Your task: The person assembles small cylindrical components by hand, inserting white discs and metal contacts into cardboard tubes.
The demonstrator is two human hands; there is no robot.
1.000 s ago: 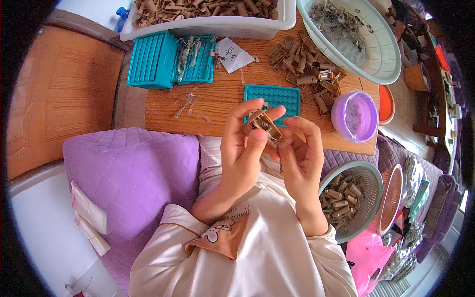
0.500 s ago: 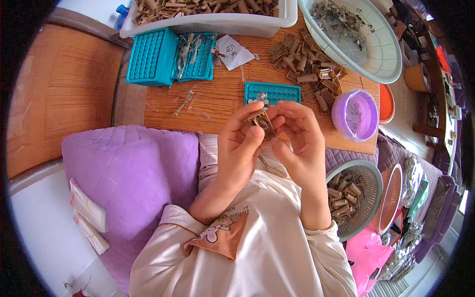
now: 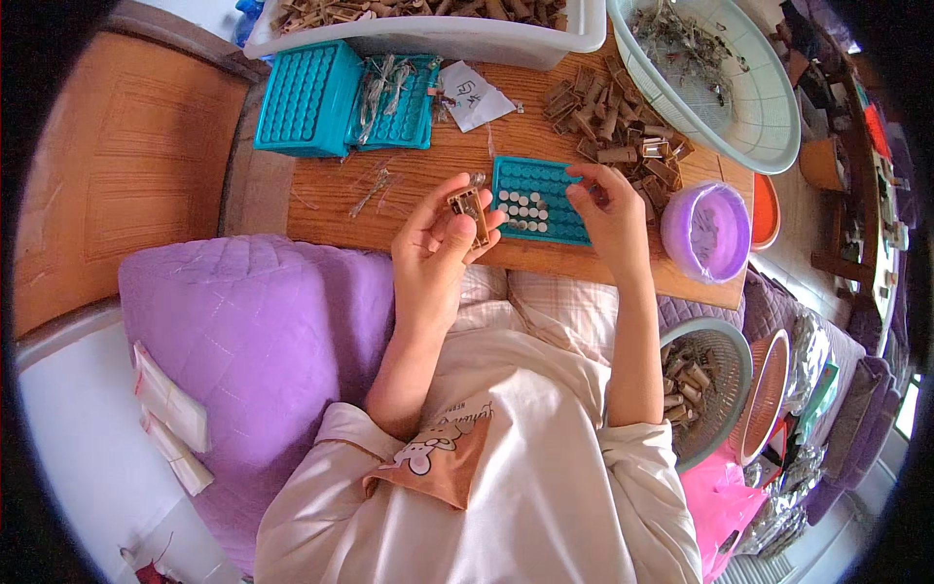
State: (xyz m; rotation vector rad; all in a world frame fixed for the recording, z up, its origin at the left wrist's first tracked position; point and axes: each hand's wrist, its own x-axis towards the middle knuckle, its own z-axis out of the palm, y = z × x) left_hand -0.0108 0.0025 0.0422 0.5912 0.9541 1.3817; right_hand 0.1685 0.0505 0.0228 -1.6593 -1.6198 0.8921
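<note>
My left hand [image 3: 435, 226] is closed around a small brown rectangular casing [image 3: 469, 216], with its hollow side facing up. The thumb presses on the casing, and a small clear piece [image 3: 477, 180] shows at its far end. To the right, my right hand [image 3: 611, 209] hovers by the right end of a teal tray [image 3: 555, 175], its fingers bent and the thumb apart from the index finger. Nothing shows between those fingertips. Several round silver button cells [image 3: 525, 211] sit in the tray's left part, between my hands.
Brown casings lie piled [image 3: 603, 112] behind my right hand, near a purple bowl [image 3: 707, 232] and a pale green basket [image 3: 769, 127]. Stacked teal trays [image 3: 302, 97] and wire bundles [image 3: 387, 83] stand back left, before a white bin [image 3: 428, 41]. A grey basket [image 3: 720, 389] holds more casings.
My hands have parted. The left moved left with the casing still in it; the right let go and moved right over the tray, uncovering the button cells. The view has shifted slightly.
</note>
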